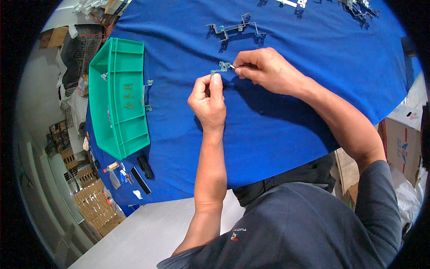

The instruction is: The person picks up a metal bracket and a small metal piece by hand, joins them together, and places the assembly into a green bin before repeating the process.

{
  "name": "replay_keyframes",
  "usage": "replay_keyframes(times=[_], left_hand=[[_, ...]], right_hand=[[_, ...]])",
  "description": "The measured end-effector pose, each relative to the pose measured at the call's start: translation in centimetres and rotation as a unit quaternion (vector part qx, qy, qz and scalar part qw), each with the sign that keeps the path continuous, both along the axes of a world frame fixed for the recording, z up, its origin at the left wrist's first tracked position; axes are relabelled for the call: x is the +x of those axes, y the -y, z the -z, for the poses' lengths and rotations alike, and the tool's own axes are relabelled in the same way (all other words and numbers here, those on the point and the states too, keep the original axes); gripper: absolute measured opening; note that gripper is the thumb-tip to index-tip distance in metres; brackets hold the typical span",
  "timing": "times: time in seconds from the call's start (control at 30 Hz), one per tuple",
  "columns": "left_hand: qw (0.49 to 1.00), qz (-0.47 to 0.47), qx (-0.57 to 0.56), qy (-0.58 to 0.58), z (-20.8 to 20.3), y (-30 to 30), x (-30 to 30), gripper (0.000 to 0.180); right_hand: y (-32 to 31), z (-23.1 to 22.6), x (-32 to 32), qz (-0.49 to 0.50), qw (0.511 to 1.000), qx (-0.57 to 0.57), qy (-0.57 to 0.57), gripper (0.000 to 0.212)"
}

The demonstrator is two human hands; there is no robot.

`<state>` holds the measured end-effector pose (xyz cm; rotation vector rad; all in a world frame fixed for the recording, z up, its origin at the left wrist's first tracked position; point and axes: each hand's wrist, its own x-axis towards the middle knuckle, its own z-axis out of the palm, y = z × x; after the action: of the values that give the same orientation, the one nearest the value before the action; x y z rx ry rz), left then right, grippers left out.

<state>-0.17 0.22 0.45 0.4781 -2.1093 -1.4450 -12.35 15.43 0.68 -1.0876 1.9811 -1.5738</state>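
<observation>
A blue cloth covered the table [179,157], and a green tray [127,58] with small brass-coloured pieces [128,97] in its middle compartment stood on the left. The left hand [208,105] was closed in a pinch on the lower end of a metal bracket [222,67], raised in front of the person. The right hand [271,71], its thumb and forefinger nearly together, gripped a small pale piece [232,67] at the bracket's upper end. Beyond them lay a wire-like metal frame [241,27].
</observation>
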Motion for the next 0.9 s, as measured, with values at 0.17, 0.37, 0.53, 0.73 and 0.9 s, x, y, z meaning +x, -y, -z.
replay_keyframes(times=[0.17, 0.37, 0.53, 0.73, 0.9], left_hand=[[1.0, 0.005, 0.025, 0.0, 0.0, 0.1, 0.0, 0.017], [1.0, 0.005, 0.009, 0.004, 0.3, 0.3, 0.0, 0.017], [1.0, 0.013, -0.022, 0.001, 0.9, 0.6, 0.0, 0.018], [0.999, 0.015, -0.034, 0.006, 0.7, 0.3, 0.0, 0.017], [0.996, 0.011, -0.091, 0.022, 0.5, 0.2, -0.2, 0.018]], right_hand=[[0.0, -0.3, 0.2, 0.007, 1.0, 0.017, -0.003, 0.016], [0.0, -0.5, 0.1, 0.023, 0.999, 0.016, -0.041, 0.017], [0.0, -0.4, 0.0, 0.021, 0.998, -0.006, -0.059, 0.016], [0.1, 0.1, 0.1, 0.037, 0.996, -0.035, -0.076, 0.014], [0.2, -0.1, 0.1, 0.027, 0.994, -0.049, -0.093, 0.014]])
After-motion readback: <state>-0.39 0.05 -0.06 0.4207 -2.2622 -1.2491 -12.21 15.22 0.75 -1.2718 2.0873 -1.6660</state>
